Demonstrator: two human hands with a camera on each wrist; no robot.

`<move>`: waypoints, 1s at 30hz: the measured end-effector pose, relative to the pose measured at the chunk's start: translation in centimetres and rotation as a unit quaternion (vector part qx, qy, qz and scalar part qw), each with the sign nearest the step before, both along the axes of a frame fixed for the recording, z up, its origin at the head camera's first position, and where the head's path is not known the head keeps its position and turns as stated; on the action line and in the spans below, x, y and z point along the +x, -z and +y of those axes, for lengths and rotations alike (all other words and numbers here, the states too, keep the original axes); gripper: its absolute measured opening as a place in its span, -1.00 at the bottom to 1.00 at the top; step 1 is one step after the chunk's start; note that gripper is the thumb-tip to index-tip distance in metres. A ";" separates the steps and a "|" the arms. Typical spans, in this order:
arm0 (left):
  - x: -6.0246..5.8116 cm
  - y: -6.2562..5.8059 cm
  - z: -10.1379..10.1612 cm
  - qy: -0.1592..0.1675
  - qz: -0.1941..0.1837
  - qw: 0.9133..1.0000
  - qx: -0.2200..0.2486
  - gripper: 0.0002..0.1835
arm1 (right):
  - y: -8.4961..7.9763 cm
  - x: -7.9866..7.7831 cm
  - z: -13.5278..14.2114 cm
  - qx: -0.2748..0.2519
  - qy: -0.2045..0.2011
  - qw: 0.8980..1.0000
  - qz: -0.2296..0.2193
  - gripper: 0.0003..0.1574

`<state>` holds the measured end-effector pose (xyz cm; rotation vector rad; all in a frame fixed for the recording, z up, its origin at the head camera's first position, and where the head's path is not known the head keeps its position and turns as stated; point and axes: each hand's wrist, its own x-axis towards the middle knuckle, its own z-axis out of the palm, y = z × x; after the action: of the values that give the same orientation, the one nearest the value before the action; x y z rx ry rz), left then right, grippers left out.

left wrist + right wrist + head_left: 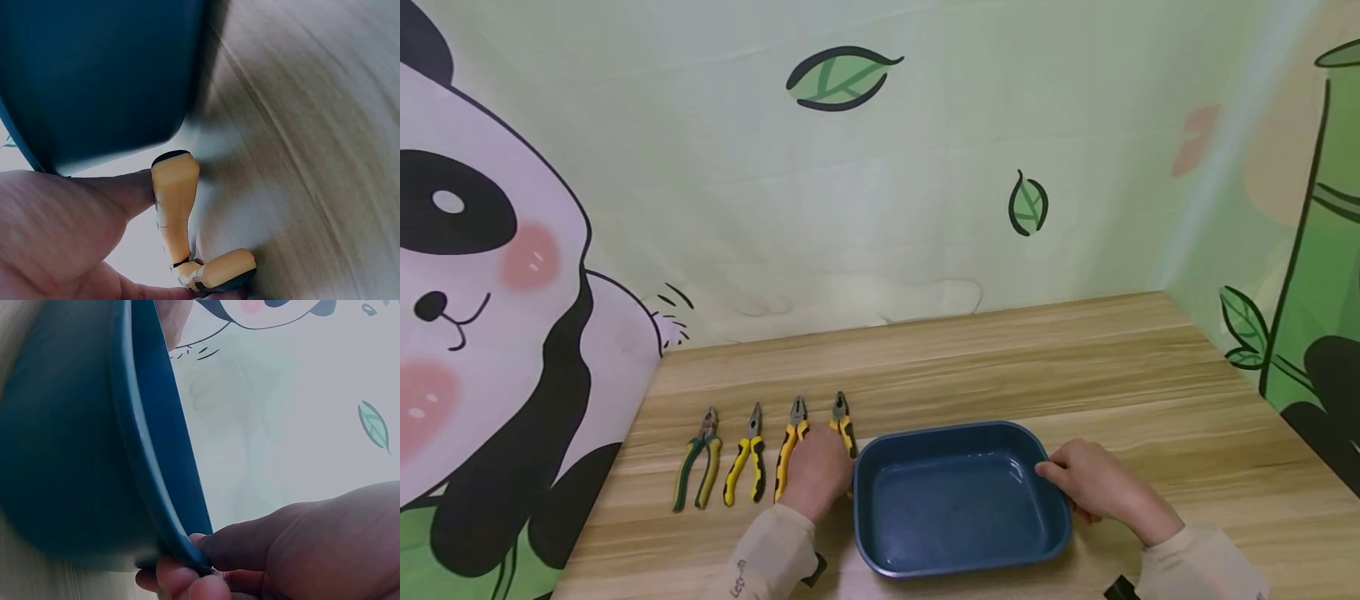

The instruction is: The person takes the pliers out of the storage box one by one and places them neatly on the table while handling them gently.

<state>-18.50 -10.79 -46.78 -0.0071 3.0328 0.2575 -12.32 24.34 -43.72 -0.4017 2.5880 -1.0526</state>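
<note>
Four pliers would exceed a plain count, so several pliers lie in a row on the wooden table, heads pointing away. Green-handled diagonal-looking pliers [697, 458] are leftmost, then yellow-and-black long-nose pliers [747, 458], then another yellow-handled pair [787, 450]. My left hand [818, 472] grips the rightmost yellow-and-black pliers [847, 435], covering much of their handles; in the left wrist view thumb and fingers press the yellow handles [174, 194] from both sides. My right hand [1093, 482] pinches the right rim of a blue rectangular tray [955, 512], thumb on top, fingers underneath.
The wooden table [1000, 367] meets a pale green backdrop [737, 167] at its back edge. A panda [617, 325] is printed on the left and bamboo [1326, 275] on the right. The tray's left wall stands close beside my left hand.
</note>
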 end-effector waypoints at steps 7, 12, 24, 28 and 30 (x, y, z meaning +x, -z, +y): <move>0.1 0.2 0.0 0.004 0.009 1.000 -0.024 -0.62 | 0.0 0.0 0.0 0.001 -0.003 1.000 0.001 -0.55; 0.1 0.2 0.0 0.005 0.010 1.000 -0.027 -0.64 | -0.1 0.0 0.0 0.000 -0.002 1.000 -0.004 -0.55; 0.9 -0.1 0.0 0.015 0.010 1.000 -0.003 -0.78 | 0.0 -0.1 -0.1 0.006 0.015 1.000 -0.011 -0.57; 1.2 -0.2 -0.2 0.021 0.022 1.000 0.009 -0.74 | 0.1 0.0 -0.1 0.007 0.017 1.000 -0.013 -0.56; 1.3 -0.3 -0.2 0.020 0.019 1.000 0.016 -0.72 | 0.1 0.0 -0.1 0.005 0.014 1.000 -0.013 -0.55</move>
<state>-17.16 -10.96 -46.43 0.0608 3.0618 0.3052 -12.32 24.27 -43.85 -0.3471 2.5833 -1.0459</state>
